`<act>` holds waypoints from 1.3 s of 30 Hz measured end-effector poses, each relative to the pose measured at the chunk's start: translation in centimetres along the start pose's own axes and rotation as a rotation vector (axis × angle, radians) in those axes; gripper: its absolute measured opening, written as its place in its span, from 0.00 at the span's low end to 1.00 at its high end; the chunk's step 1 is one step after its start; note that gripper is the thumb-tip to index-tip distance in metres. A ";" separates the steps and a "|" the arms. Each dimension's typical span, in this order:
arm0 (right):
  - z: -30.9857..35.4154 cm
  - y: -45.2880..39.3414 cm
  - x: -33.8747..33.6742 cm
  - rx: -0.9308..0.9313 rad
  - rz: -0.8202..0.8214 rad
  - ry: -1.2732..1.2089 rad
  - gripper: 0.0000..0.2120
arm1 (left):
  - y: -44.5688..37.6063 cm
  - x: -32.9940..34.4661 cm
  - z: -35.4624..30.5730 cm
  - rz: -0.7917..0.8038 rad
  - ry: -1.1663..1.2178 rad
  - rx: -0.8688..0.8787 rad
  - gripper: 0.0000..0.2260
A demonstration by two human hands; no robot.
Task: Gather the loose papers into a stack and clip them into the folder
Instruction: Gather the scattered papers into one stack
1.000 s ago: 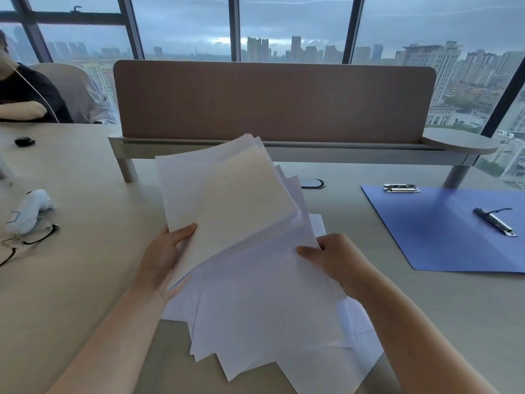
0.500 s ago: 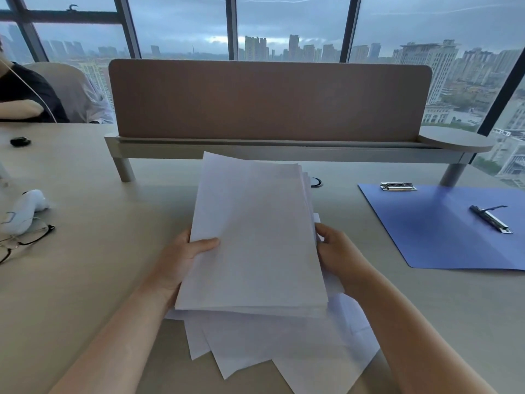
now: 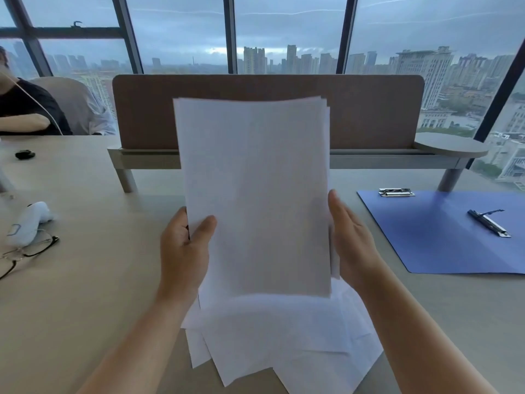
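Progress: part gathered, stack (image 3: 255, 194) held upright over bench (image 3: 85, 294); loose sheets (image 3: 284, 336) left beneath, clipping not begun | Grip: left hand (image 3: 184, 251) pinching stack's left edge, right hand (image 3: 352, 243) flat against right edge | Folder (image 3: 440, 237) open at right, clip (image 3: 488, 223) on it | Room: divider panel (image 3: 267, 109), windows, glasses (image 3: 28, 251) at left

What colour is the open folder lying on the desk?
Blue: the folder shows plainly at the right in the head view.
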State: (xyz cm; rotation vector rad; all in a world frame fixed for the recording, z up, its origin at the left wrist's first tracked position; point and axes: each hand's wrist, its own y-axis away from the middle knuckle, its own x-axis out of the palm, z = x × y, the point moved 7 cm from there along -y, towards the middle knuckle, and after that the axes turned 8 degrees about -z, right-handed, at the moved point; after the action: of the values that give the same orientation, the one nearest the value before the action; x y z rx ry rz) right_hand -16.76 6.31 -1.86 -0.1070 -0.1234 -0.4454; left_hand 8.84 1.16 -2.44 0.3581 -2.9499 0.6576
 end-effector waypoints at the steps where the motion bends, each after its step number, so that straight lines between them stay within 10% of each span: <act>1: 0.9 0.0 0.2 -0.048 0.008 -0.020 0.19 | 0.0 0.1 -1.0 -0.033 -0.003 0.066 0.06; 11: 1.2 0.4 -0.8 -0.154 0.058 -0.112 0.17 | 1.0 1.2 -2.4 0.037 0.165 0.085 0.32; 24: -2.5 0.6 -0.6 -0.001 -0.041 0.043 0.14 | 1.6 2.5 2.6 0.347 0.100 -0.358 0.08; 27: -3.6 0.3 -0.8 0.028 -0.038 0.136 0.14 | 1.3 2.0 3.6 0.304 -0.099 -0.236 0.05; 34: -5.2 -2.3 -3.9 0.078 -0.146 0.639 0.25 | -0.2 -0.8 6.7 -0.049 0.223 -0.597 0.09; 39: -7.0 -0.6 -2.9 0.122 0.165 1.195 0.57 | 0.5 -1.1 8.0 0.000 0.421 -0.880 0.05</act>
State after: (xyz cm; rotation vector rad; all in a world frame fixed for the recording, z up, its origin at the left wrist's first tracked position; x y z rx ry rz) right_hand -18.95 6.09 -9.14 0.2760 1.0253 -0.2779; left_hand 9.47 -1.58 -10.06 0.1057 -2.4999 -0.5199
